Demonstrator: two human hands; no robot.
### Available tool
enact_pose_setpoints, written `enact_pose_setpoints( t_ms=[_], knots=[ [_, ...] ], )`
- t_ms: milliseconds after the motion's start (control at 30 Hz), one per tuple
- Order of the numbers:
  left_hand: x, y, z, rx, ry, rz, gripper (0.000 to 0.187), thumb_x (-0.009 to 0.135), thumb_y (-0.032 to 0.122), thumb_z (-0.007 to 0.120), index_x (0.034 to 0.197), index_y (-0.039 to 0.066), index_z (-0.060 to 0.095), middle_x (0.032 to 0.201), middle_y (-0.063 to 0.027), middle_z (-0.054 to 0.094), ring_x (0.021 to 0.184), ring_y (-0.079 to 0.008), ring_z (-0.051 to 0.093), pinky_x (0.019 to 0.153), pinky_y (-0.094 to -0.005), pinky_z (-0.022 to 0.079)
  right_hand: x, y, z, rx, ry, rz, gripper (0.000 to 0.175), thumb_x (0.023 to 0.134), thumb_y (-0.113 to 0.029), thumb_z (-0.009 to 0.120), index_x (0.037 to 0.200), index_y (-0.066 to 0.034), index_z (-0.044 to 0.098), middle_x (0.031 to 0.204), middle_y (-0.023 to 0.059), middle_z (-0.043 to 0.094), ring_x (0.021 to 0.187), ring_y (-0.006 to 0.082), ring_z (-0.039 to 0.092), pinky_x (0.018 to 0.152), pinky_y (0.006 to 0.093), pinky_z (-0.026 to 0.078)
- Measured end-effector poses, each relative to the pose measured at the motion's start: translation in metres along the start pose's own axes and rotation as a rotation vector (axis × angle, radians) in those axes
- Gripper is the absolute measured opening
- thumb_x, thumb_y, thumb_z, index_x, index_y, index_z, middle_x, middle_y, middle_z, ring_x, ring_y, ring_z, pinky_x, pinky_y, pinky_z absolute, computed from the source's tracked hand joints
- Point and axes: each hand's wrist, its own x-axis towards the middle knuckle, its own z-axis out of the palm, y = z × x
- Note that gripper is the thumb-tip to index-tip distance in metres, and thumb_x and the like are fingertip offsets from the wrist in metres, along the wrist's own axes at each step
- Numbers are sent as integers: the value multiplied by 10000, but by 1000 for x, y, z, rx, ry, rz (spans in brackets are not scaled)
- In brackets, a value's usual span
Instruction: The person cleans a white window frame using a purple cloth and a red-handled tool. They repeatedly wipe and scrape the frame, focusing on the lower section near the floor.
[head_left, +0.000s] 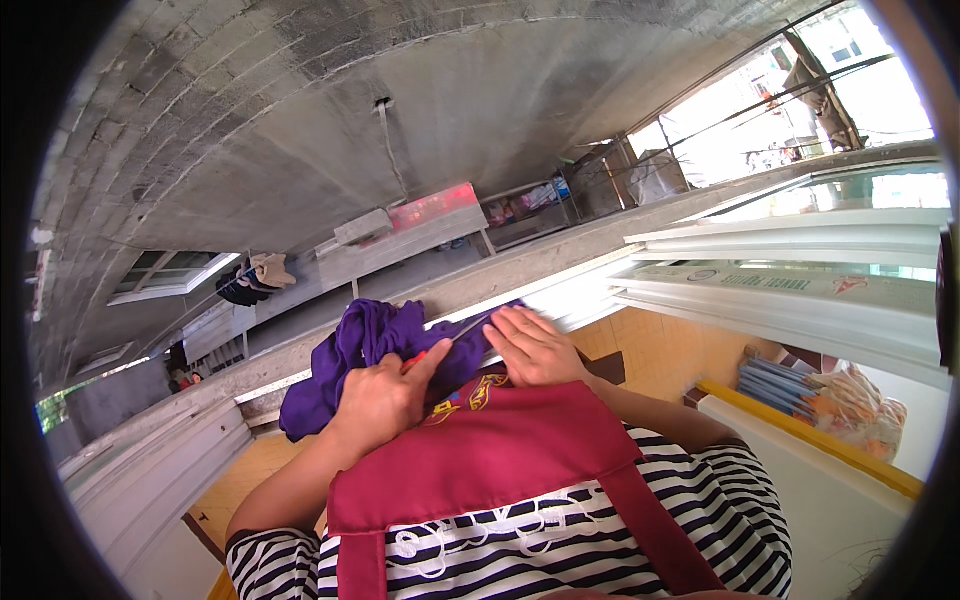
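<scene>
My left hand is closed round the red handle of a tool, its index finger stretched along it. A thin metal shaft or blade runs from that fingertip towards my right hand. A bunched purple cloth lies over the white window frame, beneath and beyond the tool. My right hand rests palm down, fingers nearly straight, on the cloth's right end by the tool's tip. Its thumb is hidden, as is any grip on the cloth. I wear a dark red apron over a striped shirt.
White sliding window sashes stand at the right, with a concrete ledge outside. Beyond lies an outdoor drop towards a grey wall and a red-topped ledge. Indoors at right, plastic-wrapped items lie beside a yellow edge.
</scene>
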Motion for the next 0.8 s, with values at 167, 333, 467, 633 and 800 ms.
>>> enact_pose_setpoints(
  t_ms=[167, 333, 467, 633, 800],
  knots=[
    [-33, -9, -9, 58, -26, -116, 557, 849, 198, 678, 1396, 274, 605, 693, -137, 588, 512, -293, 627, 470, -424, 523, 14, -6, 11, 168, -55, -81, 428, 765, -40, 656, 1193, -24, 671, 1217, 110, 683, 1173, 257, 647, 1034, 392, 493],
    [-24, -8, -4, 74, 25, -6, 558, 853, 205, 670, 1403, 262, 597, 682, -123, 576, 496, -267, 608, 436, -401, 504, 3, 7, 1, 178, 26, 81, 296, 827, -93, 735, 1117, -41, 701, 1086, 104, 720, 1054, 261, 674, 944, 392, 523],
    [26, 12, 8, 149, 35, 158, 572, 858, 179, 615, 1427, 170, 565, 698, -114, 597, 547, -234, 621, 453, -383, 513, -19, 28, -23, -39, 45, 244, 341, 875, -135, 686, 1185, 5, 667, 1156, 153, 694, 1133, 323, 637, 1015, 444, 481],
    [62, 31, 20, 32, -16, 169, 580, 880, 234, 595, 1445, 118, 534, 749, -155, 646, 659, -284, 683, 519, -414, 544, -33, 32, -21, -216, -15, 369, 427, 918, -197, 620, 1258, 62, 610, 1234, 238, 644, 1250, 398, 560, 1116, 510, 399],
    [17, 14, 10, 39, -62, 8, 576, 883, 307, 659, 1438, 200, 550, 701, -143, 627, 556, -296, 651, 498, -424, 540, -16, 13, 9, -163, 146, 55, 482, 889, -231, 675, 1241, 92, 613, 1160, 261, 666, 1150, 423, 622, 1084, 582, 406]
  ],
)
